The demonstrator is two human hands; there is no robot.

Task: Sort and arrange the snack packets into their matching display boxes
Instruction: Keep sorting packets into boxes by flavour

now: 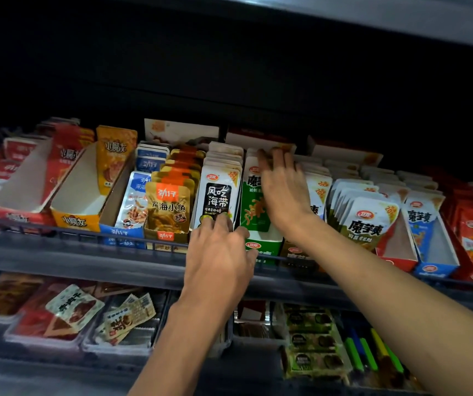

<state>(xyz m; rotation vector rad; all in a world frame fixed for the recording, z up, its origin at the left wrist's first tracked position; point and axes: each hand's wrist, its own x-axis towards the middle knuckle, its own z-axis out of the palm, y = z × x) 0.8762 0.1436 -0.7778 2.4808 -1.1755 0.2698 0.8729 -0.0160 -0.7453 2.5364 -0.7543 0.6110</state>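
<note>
A row of display boxes with snack packets fills the upper shelf. My left hand [219, 252] rests with straight fingers on the front of the box of white-and-black kelp packets [218, 195]. My right hand [282, 190] reaches over the green box [262, 244], fingers spread on the tops of the white-and-green packets [254, 201] standing in it. Right of that stand olive-labelled packets [368, 221] and a blue box [435, 252]. To the left are gold fish packets [168, 207] and blue fish packets [135, 201].
An orange box [78, 207] and a red box [26, 190] at the left are mostly empty. A metal rail [86, 234] runs along the shelf front. Below, clear trays [66, 321] hold loose packets, and green and yellow sticks [369, 350] lie at the lower right. Another shelf hangs overhead.
</note>
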